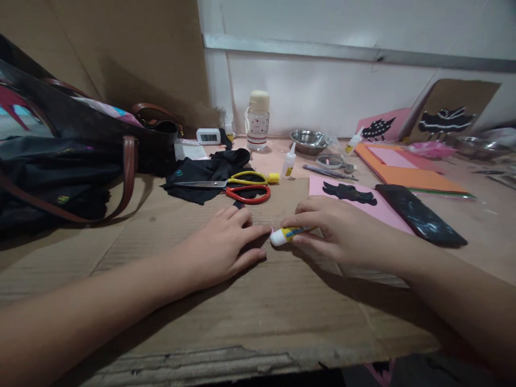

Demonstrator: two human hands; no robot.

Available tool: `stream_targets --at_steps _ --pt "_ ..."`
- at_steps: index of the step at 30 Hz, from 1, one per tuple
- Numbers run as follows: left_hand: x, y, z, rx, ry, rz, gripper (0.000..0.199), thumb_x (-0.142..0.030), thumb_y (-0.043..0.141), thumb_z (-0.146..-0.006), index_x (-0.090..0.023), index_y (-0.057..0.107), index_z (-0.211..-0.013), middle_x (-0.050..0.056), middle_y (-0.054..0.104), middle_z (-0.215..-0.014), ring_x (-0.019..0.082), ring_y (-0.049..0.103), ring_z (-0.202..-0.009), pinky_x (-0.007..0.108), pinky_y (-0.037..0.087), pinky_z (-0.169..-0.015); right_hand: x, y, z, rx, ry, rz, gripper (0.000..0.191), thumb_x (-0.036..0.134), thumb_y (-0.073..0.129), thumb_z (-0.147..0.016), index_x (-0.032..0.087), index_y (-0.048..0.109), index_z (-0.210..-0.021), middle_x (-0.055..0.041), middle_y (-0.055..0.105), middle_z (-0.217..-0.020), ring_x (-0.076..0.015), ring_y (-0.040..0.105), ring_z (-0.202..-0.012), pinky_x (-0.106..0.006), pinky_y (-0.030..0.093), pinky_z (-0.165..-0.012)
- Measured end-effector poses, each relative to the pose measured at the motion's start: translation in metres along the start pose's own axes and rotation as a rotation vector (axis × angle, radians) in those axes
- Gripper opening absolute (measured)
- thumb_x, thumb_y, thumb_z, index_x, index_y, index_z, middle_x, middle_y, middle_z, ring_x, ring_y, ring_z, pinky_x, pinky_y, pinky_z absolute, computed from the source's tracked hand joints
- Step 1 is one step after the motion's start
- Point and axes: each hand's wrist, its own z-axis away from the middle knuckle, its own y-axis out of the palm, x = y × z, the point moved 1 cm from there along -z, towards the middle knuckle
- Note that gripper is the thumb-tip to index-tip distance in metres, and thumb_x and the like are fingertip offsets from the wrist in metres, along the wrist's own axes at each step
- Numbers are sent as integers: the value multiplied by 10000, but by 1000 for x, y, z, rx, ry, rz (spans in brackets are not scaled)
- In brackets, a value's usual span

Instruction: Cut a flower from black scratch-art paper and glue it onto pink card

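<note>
My right hand (334, 228) grips a glue stick (288, 234) with a white end and a yellow label. Its white end points left, low over the cardboard sheet (258, 317). My left hand (226, 242) rests on the cardboard, thumb and index finger stretched apart. The index fingertip meets the glue stick's end, where a tiny pink edge shows; what it belongs to is mostly hidden. Beyond the left hand lie scissors (248, 188) with one yellow and one red handle, on black cloth (205, 172). A yellow cap (273, 178) sits by the handles.
Pink paper with a black cutout (350, 192) and a dark phone (419, 215) lie to the right. Behind stand a glue bottle (288, 162), a drinking bottle (258, 121), a steel bowl (308, 142) and a clock (208, 136). A dark bag (80, 129) fills the left.
</note>
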Motion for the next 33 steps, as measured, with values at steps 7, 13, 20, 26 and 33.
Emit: stream_targets --at_steps 7,13,20,26,33 --pt "0 1 -1 -31 8 15 361 -443 527 -1049 -254 660 -1327 92 585 -1073 296 537 -1028 463 460 -923 8 -6 0 41 -10 -188 281 293 584 -1028 341 770 -1233 -32 746 -986 -191 684 -880 -295 490 -773" --pt "2 2 0 -44 10 16 380 -436 528 -1045 -231 648 -1342 102 591 -1076 310 543 -1039 479 473 -920 4 -10 -3 -167 107 -248 261 314 591 -1006 277 771 -1192 -35 790 -1077 -215 722 -935 -309 550 -801" --pt "1 0 2 -61 22 38 363 -408 533 -1046 -216 650 -1331 104 603 -1089 303 552 -1065 481 473 -956 -9 -3 -5 -353 97 -70 336 352 553 -1031 286 707 -1323 -74 779 -1118 -256 713 -972 -384 551 -867" --pt "1 0 2 -76 13 65 324 -395 559 -1030 -232 650 -1294 86 587 -1059 290 545 -1031 449 482 -915 -3 1 -3 -192 33 -44 269 376 577 -1023 235 760 -1160 -88 762 -1063 -258 671 -971 -383 498 -832" --pt "1 1 1 -50 2 62 314 -386 550 -1039 -224 656 -1286 95 580 -1084 299 531 -1063 465 465 -938 4 4 -5 -56 14 -6 250 331 555 -1044 243 784 -1087 -78 696 -975 -235 617 -902 -358 431 -789"
